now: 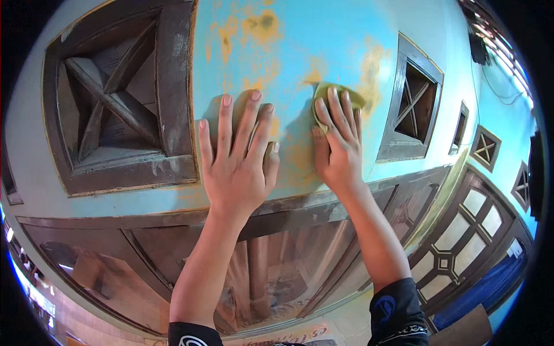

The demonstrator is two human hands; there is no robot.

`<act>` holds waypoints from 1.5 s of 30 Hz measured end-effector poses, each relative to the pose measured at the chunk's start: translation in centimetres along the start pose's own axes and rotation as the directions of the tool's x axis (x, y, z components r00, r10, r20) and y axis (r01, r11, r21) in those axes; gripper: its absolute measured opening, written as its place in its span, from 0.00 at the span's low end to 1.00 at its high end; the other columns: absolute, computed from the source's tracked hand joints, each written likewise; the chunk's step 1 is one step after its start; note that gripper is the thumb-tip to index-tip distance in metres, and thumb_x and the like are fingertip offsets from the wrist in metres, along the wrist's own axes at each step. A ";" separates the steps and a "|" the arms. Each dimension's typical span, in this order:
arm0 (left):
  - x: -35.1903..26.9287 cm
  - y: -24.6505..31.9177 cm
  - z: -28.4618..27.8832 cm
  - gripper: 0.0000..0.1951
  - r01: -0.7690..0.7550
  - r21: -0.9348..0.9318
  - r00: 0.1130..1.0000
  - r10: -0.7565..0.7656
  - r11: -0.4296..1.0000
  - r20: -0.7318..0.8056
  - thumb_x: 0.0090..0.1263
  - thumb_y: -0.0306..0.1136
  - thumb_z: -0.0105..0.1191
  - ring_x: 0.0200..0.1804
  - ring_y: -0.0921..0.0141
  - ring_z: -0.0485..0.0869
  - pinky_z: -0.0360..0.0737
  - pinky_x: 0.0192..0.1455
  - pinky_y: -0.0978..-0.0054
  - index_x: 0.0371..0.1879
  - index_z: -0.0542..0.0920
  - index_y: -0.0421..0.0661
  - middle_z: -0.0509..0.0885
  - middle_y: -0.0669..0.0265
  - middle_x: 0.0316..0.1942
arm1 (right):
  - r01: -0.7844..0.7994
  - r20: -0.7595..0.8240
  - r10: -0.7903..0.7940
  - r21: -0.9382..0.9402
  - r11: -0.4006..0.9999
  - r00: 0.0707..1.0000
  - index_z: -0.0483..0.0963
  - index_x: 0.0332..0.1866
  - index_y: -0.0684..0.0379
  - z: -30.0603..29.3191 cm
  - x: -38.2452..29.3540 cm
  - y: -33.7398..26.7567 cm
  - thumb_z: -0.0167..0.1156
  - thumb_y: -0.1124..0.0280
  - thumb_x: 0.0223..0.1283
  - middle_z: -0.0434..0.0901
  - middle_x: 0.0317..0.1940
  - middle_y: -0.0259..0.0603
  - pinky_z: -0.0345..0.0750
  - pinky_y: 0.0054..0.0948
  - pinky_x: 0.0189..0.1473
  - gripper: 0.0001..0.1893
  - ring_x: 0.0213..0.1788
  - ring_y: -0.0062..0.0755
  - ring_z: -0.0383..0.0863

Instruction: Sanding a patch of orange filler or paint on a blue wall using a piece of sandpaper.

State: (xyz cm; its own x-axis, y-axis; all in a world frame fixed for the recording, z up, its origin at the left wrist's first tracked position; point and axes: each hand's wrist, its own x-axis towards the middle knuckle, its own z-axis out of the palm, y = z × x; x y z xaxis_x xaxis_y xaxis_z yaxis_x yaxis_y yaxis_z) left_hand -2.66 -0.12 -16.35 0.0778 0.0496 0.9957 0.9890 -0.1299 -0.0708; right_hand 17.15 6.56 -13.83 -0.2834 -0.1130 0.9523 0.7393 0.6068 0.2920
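My left hand (238,160) lies against the turquoise painted wall (298,39), its fingers spread and nothing in them. To its right, my right hand (342,138) presses a yellow-green sheet (323,93) onto the same wall. The sheet looks like sandpaper, but its working face is hidden. Its edges curl out around my fingertips, and one corner shows between thumb and forefinger. Orange patches (225,41) show through the turquoise paint above and between my hands. A dark spot (266,21) marks one patch near the top.
Left of my hands is a dark wooden vent frame (175,86) with crossed bars. A smaller crossed vent (402,149) sits to the right. Below runs a wooden rail (298,205) over glazed panels (285,277). A panelled door (452,246) and blue cloth (480,292) stand at far right.
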 end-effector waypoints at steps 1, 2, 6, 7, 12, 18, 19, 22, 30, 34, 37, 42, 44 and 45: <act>-0.1 -0.2 -0.1 0.27 0.000 -0.002 1.000 0.000 1.000 0.001 0.74 0.42 0.55 0.85 0.59 0.62 0.47 0.87 0.45 0.73 0.79 0.57 0.71 0.74 0.81 | -0.008 -0.005 0.008 0.010 1.000 1.000 0.73 0.77 0.51 0.4 -0.7 -0.3 0.62 0.70 0.74 0.66 0.82 0.44 0.56 0.62 0.81 0.27 0.85 0.54 0.61; -0.2 -0.4 -0.3 0.27 0.000 -0.001 1.000 0.000 1.000 0.003 0.74 0.42 0.55 0.85 0.59 0.63 0.47 0.87 0.45 0.73 0.79 0.56 0.71 0.74 0.81 | -0.014 -0.014 0.014 0.033 0.999 1.000 0.75 0.76 0.52 0.8 -1.2 -0.5 0.61 0.70 0.73 0.67 0.82 0.44 0.54 0.61 0.82 0.26 0.85 0.53 0.60; -0.3 -0.8 0.0 0.26 -0.003 -0.026 1.000 0.003 1.000 -0.007 0.74 0.42 0.55 0.85 0.59 0.63 0.46 0.87 0.45 0.72 0.79 0.56 0.72 0.74 0.81 | 0.028 -0.041 -0.027 0.024 0.999 0.999 0.77 0.74 0.52 0.7 1.3 0.7 0.62 0.69 0.74 0.71 0.79 0.44 0.58 0.59 0.81 0.24 0.82 0.55 0.66; -0.2 -0.8 0.1 0.26 -0.005 -0.021 1.000 0.005 1.000 -0.006 0.74 0.42 0.55 0.85 0.59 0.63 0.46 0.87 0.45 0.72 0.79 0.56 0.72 0.74 0.81 | 0.026 -0.044 -0.025 0.028 0.999 0.999 0.77 0.74 0.52 0.7 2.4 1.3 0.62 0.69 0.74 0.71 0.79 0.44 0.58 0.59 0.81 0.24 0.82 0.55 0.66; -0.2 -0.7 0.2 0.26 -0.002 -0.016 1.000 0.002 1.000 -0.001 0.75 0.43 0.55 0.85 0.59 0.63 0.46 0.87 0.44 0.71 0.80 0.56 0.72 0.73 0.81 | 0.001 -0.178 -0.001 -0.001 1.000 0.984 0.79 0.72 0.52 1.6 3.9 2.2 0.62 0.67 0.75 0.72 0.79 0.43 0.61 0.59 0.79 0.22 0.81 0.57 0.68; -0.5 -0.6 0.6 0.26 -0.014 0.004 1.000 0.014 1.000 -0.005 0.75 0.42 0.54 0.85 0.58 0.63 0.46 0.87 0.44 0.72 0.79 0.55 0.71 0.72 0.81 | 0.041 0.007 -0.041 0.029 0.999 0.999 0.79 0.72 0.49 0.9 -2.3 -0.9 0.64 0.67 0.68 0.72 0.79 0.42 0.58 0.60 0.81 0.26 0.82 0.54 0.67; -0.6 -0.5 0.8 0.26 -0.011 0.013 1.000 0.011 1.000 -0.010 0.75 0.43 0.55 0.85 0.58 0.63 0.46 0.87 0.44 0.72 0.79 0.55 0.71 0.72 0.81 | 0.070 0.031 -0.070 0.023 0.997 0.997 0.79 0.72 0.49 0.8 -2.8 -0.8 0.64 0.67 0.68 0.72 0.79 0.41 0.58 0.59 0.81 0.26 0.82 0.53 0.68; -0.8 -0.2 1.2 0.26 -0.018 0.020 1.000 0.018 1.000 -0.008 0.75 0.43 0.54 0.85 0.58 0.62 0.47 0.87 0.43 0.73 0.78 0.55 0.71 0.72 0.82 | 0.139 0.085 -0.141 0.038 0.990 0.986 0.78 0.72 0.48 0.4 -2.8 0.5 0.64 0.67 0.67 0.73 0.78 0.41 0.59 0.58 0.81 0.27 0.81 0.51 0.68; -0.5 0.2 1.3 0.26 -0.009 0.005 1.000 0.009 1.000 0.009 0.75 0.43 0.53 0.85 0.58 0.62 0.46 0.87 0.42 0.72 0.78 0.56 0.70 0.72 0.82 | 0.079 -0.200 -0.081 -0.018 0.997 0.977 0.82 0.68 0.53 1.5 3.4 4.0 0.62 0.69 0.74 0.75 0.77 0.42 0.63 0.55 0.78 0.20 0.80 0.53 0.70; -0.8 -0.4 1.5 0.26 -0.008 0.019 1.000 0.007 1.000 0.012 0.76 0.43 0.53 0.85 0.58 0.62 0.44 0.87 0.43 0.73 0.78 0.56 0.70 0.72 0.82 | 0.115 -0.013 -0.115 0.006 0.993 0.993 0.80 0.71 0.48 0.9 -0.5 0.5 0.63 0.68 0.70 0.73 0.79 0.39 0.61 0.55 0.80 0.24 0.81 0.49 0.69; -1.0 -0.1 1.5 0.26 -0.010 0.003 1.000 0.010 1.000 0.014 0.76 0.43 0.53 0.85 0.58 0.61 0.43 0.87 0.43 0.73 0.78 0.56 0.70 0.72 0.82 | 0.217 0.140 -0.220 0.033 0.976 0.965 0.80 0.72 0.44 -0.2 -0.1 1.8 0.63 0.67 0.67 0.73 0.79 0.37 0.60 0.55 0.81 0.26 0.81 0.45 0.69; -1.0 0.1 1.9 0.26 -0.012 0.028 1.000 0.011 1.000 0.018 0.76 0.44 0.52 0.85 0.57 0.61 0.44 0.87 0.44 0.73 0.78 0.56 0.71 0.72 0.81 | 0.217 -0.104 -0.218 -0.020 0.976 0.970 0.81 0.70 0.46 0.9 6.0 8.3 0.61 0.67 0.73 0.75 0.77 0.39 0.63 0.53 0.79 0.22 0.80 0.48 0.71; -0.9 0.3 2.3 0.26 -0.019 0.013 1.000 0.019 1.000 0.004 0.76 0.44 0.52 0.85 0.57 0.62 0.44 0.87 0.44 0.73 0.78 0.56 0.71 0.72 0.81 | 0.162 -0.229 -0.165 -0.033 0.986 0.959 0.82 0.69 0.48 1.5 5.8 9.0 0.61 0.67 0.74 0.76 0.76 0.40 0.64 0.53 0.79 0.20 0.79 0.51 0.72; -1.1 0.4 2.5 0.26 -0.023 0.006 1.000 0.023 1.000 -0.007 0.76 0.44 0.52 0.85 0.58 0.62 0.44 0.87 0.44 0.73 0.78 0.56 0.71 0.72 0.81 | 0.158 -0.216 -0.163 -0.037 0.987 0.963 0.82 0.69 0.48 1.8 4.7 8.5 0.61 0.67 0.74 0.76 0.76 0.40 0.64 0.53 0.79 0.20 0.79 0.51 0.72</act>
State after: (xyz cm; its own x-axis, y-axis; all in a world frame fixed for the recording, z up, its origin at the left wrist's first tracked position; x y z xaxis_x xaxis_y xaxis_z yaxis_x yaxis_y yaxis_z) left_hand -2.01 2.26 -17.62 0.0998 0.0393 0.9942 0.9877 -0.1251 -0.0942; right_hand 21.00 12.57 -7.09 -0.2609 -0.3775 0.8885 0.7070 0.5520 0.4422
